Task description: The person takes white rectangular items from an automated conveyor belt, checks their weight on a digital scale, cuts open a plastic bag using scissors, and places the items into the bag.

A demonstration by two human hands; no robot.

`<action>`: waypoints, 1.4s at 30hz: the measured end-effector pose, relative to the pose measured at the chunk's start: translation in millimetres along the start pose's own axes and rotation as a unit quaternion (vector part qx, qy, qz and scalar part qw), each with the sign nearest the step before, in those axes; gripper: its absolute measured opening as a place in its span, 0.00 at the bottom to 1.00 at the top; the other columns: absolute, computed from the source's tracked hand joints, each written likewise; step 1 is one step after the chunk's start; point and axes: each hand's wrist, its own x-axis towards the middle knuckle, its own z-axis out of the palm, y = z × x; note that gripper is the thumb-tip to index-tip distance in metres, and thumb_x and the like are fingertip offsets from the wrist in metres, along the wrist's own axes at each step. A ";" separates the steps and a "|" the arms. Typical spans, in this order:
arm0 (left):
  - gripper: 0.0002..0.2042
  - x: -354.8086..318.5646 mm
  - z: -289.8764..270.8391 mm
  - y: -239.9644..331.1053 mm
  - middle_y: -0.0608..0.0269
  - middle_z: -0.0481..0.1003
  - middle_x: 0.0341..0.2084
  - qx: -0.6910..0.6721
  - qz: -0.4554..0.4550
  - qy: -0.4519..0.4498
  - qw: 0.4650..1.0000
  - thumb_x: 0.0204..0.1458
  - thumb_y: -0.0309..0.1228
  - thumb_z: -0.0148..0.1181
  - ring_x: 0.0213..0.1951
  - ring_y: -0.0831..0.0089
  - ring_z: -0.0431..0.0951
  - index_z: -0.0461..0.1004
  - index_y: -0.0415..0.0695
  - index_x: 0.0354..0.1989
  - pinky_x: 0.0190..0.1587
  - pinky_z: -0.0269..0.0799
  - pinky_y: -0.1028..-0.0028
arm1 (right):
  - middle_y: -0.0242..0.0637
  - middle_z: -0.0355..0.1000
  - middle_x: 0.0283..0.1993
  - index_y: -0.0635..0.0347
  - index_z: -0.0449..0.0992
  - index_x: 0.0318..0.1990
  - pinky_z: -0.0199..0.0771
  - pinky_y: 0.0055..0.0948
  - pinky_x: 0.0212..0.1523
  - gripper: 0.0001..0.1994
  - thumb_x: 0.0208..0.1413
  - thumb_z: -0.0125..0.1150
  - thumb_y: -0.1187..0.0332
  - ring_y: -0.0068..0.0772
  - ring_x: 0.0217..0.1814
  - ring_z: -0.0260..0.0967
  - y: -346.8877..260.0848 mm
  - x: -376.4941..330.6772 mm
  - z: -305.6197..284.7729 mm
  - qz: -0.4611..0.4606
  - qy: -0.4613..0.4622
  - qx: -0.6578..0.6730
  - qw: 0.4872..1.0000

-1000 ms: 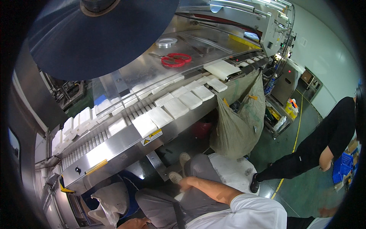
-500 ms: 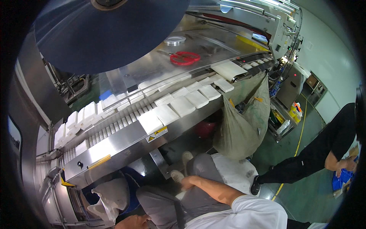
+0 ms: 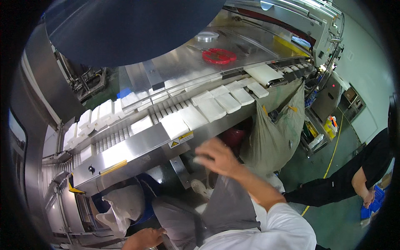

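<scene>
My right hand is raised in front of the conveyor's near side, its fingers loosely apart and slightly blurred, holding nothing that I can see. Just beyond it, a row of flat white folded packs lies on the conveyor's steel edge. One white pack sits apart on the rollers, to the left of that row. Down by my thigh at the lower edge is my left hand; its fingers are partly hidden, and I cannot make out anything in them.
More white packs line the conveyor's far side. Red-handled scissors and a metal ring lie on the steel table. A large dark disc overhangs the left. A cloth sack hangs at right; a person in black handles blue material.
My right hand has risen from my lap toward the conveyor. A white pack now lies apart on the rollers, left of the near row. My left hand stays low by my thigh.
</scene>
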 end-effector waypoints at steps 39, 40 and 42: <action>0.23 -1.1 1.9 -2.9 0.40 0.80 0.35 0.058 -0.001 -0.017 0.998 0.60 0.42 0.58 0.32 0.45 0.80 0.75 0.40 0.58 0.34 0.72 0.51 | 0.42 0.74 0.49 0.66 0.76 0.49 0.74 0.35 0.56 0.16 0.54 0.60 0.69 0.39 0.54 0.71 39.7 71.0 9.9 -0.096 -0.074 -0.406 0.906; 0.23 -2.0 -6.8 7.8 0.40 0.80 0.35 0.046 -0.019 -0.027 0.998 0.60 0.42 0.58 0.32 0.45 0.80 0.74 0.39 0.58 0.33 0.72 0.52 | 0.42 0.74 0.49 0.66 0.76 0.49 0.74 0.35 0.55 0.15 0.54 0.60 0.69 0.39 0.54 0.71 39.4 70.9 9.4 -0.095 -0.078 -0.399 0.909; 0.24 -2.1 -12.5 13.9 0.39 0.80 0.34 0.030 -0.036 -0.036 0.998 0.60 0.43 0.58 0.31 0.46 0.80 0.74 0.39 0.58 0.33 0.72 0.52 | 0.42 0.74 0.49 0.65 0.76 0.48 0.74 0.35 0.55 0.15 0.54 0.60 0.69 0.39 0.54 0.71 38.8 72.6 8.0 -0.092 -0.083 -0.387 0.914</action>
